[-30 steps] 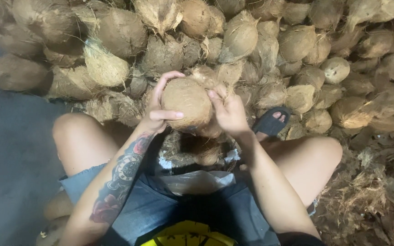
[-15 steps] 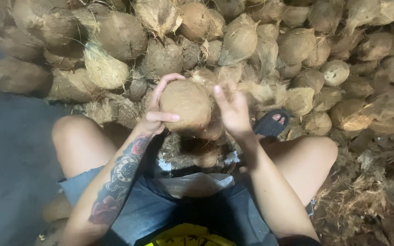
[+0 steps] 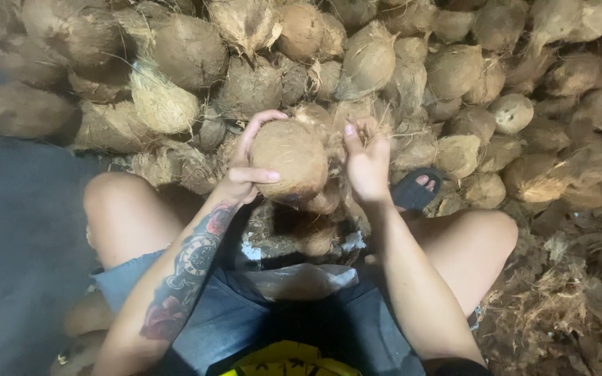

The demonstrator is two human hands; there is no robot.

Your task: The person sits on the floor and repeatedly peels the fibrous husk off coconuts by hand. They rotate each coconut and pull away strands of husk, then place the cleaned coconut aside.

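Head view: left hand (image 3: 245, 170) cups coconut (image 3: 288, 159) (husked); right hand (image 3: 367, 163) alongside.

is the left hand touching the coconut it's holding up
Touching. The head view shows the left hand cupping the coconut, thumb and fingers pressed on its husk.

Ahead: I see a wall of brown, fibrous husked coconuts (image 3: 384, 63) piled across the whole top, packed tight, no gap to pass a hand through.
Left: bare dark grey floor (image 3: 15, 230) beside my left knee, open.
Right: loose heap of dry brown husk fibre (image 3: 566, 299) covers the ground; a black sandal (image 3: 416, 189) sits at the pile's foot.
Centre: both knees fence the space; my left hand (image 3: 245, 170) and right hand (image 3: 365, 163) fill it around the round brown coconut (image 3: 288, 159).
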